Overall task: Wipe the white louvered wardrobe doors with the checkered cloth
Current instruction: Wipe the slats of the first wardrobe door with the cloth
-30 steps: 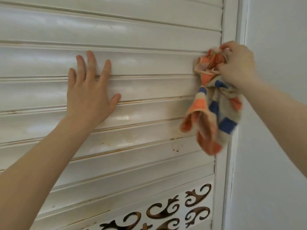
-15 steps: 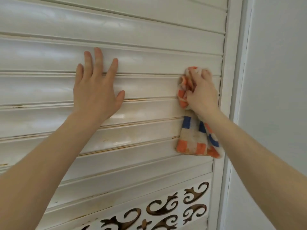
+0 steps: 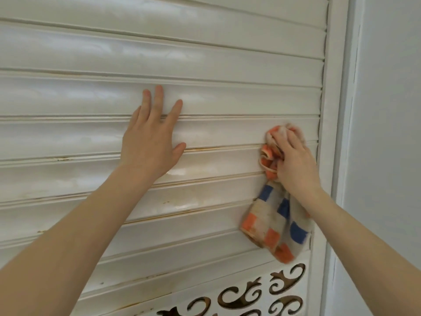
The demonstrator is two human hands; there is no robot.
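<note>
Since a second ago the cloth has come down from the upper right, off the side frame of the door, and now lies against the slats. The view has also shifted, so both hands sit lower in it.

The cloth is checked in orange, blue and cream. Its upper part is bunched into a wad at the right end of the slats, just beside the side frame. The rest hangs loose down the door, past several slats, and ends just above the panel of scroll cut-outs.

The right hand covers the wad. Its fingers are curled over the bunched fabric, close together, and hold it against the slat. Orange folds show past the fingertips and beside the thumb.

The left hand lies flat on the slats, well apart from the cloth, to its left. Its fingers are straight and a little spread, reaching up across the joint between two slats, and the thumb sticks out to the right. It holds nothing.

Thin brown marks run along the edges of the slats between the two hands and below them. A pale wall stands to the right of the door.
</note>
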